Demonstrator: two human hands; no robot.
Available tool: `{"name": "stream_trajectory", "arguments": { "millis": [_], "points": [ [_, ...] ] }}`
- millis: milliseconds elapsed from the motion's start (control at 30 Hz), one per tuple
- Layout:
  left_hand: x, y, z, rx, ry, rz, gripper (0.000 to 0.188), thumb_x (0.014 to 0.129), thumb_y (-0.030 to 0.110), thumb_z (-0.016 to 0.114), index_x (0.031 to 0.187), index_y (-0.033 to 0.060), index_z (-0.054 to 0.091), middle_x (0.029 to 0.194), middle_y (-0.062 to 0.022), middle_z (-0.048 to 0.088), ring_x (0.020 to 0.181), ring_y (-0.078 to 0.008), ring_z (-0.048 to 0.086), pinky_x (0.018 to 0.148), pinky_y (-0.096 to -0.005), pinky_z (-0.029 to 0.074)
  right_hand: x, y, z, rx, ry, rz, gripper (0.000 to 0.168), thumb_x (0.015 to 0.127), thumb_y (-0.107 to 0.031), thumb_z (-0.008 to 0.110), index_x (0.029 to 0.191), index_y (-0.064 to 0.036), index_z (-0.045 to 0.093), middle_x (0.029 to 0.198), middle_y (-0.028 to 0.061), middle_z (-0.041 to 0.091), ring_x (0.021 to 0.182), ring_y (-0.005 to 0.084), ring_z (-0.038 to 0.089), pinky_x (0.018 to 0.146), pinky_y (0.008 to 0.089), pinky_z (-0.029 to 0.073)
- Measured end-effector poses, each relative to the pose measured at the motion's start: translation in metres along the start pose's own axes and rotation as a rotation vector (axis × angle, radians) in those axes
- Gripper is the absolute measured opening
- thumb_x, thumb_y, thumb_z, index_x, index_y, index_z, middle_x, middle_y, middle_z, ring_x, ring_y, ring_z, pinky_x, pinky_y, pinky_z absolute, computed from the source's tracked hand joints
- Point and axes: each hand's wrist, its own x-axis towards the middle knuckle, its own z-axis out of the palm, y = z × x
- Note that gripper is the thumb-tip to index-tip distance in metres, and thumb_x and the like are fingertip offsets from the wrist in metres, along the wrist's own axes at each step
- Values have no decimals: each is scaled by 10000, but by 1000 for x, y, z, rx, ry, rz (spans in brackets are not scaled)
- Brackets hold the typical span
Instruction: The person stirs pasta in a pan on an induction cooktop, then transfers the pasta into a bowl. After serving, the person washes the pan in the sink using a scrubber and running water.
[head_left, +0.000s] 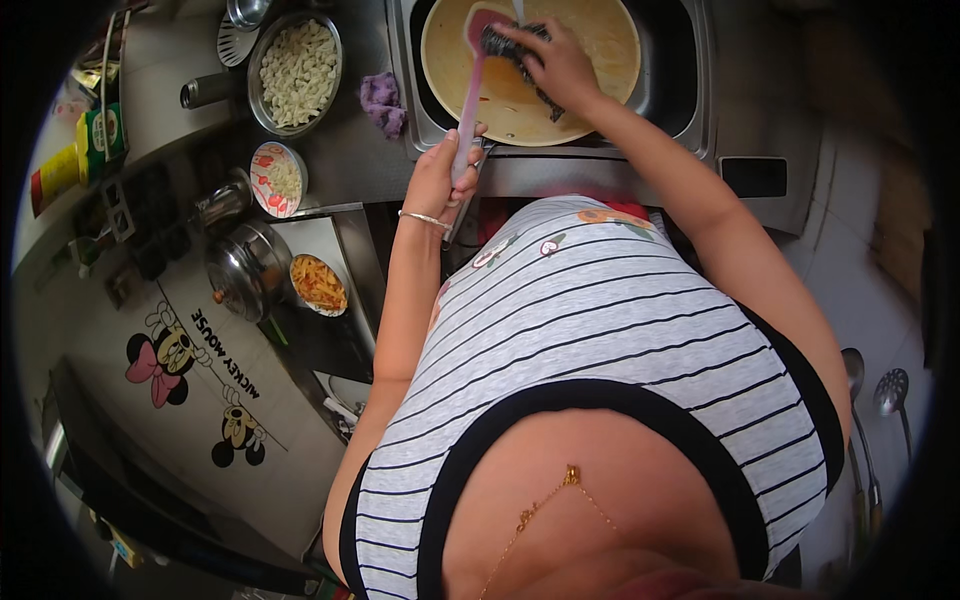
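My left hand (445, 174) grips the pale handle of a pink spatula (471, 97), whose head is over a round cream-coloured pan (517, 124) in a steel sink (679, 75). Held in my right hand (559, 64) is a dark mesh scrubber (506, 46), pressed against the spatula's head, with a loose end hanging down. Yellowish liquid lies in the pan. A thin stream of water (518, 9) falls at the pan's far side.
Left of the sink lie a purple cloth (382, 103), a steel pot of pale chopped food (298, 75) and a patterned bowl (279, 180). Nearer the stove stand a lidded steel pot (244, 270) and a bowl of orange-yellow strips (319, 284). Ladles (891, 391) hang at the right.
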Motion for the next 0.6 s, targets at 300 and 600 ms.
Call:
{"name": "stream_trajectory", "arguments": {
  "millis": [300, 600],
  "points": [
    [-19, 2, -5, -86, -92, -98, 422, 1071, 292, 405, 1328, -28, 500, 802, -7, 510, 473, -11, 325, 376, -161, 254, 21, 5, -10, -211, 3, -73, 533, 832, -137, 645, 1281, -421, 616, 1193, 116, 571, 1081, 341, 574, 852, 447, 526],
    [-36, 3, -8, -29, -25, -51, 420, 1069, 291, 405, 1320, -27, 513, 785, -13, 521, 459, -19, 331, 379, -163, 247, 36, -14, -27, -108, 6, 86, 389, 830, -115, 618, 1198, -230, 670, 1236, 157, 580, 1101, 388, 563, 921, 464, 492]
  ]
}}
